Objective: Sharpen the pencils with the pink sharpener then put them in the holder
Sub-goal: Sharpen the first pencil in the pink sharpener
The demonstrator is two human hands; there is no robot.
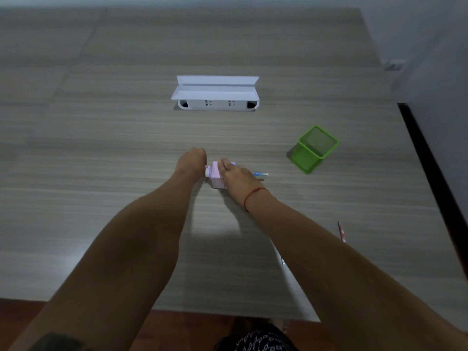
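Pink sharpener (216, 174): right hand (238, 177) clasped over it, left hand (191, 160) curled at its crank (207, 171), grip hidden; blue pencil (260, 174) protruding from its right, holder (314, 150) beyond; likely risk: slack clasp lets it skid, snapping lead.

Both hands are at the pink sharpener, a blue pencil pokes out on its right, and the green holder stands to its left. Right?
No: the head view shows the green holder right of the pink sharpener, not left. The left hand, right hand and blue pencil are as stated.
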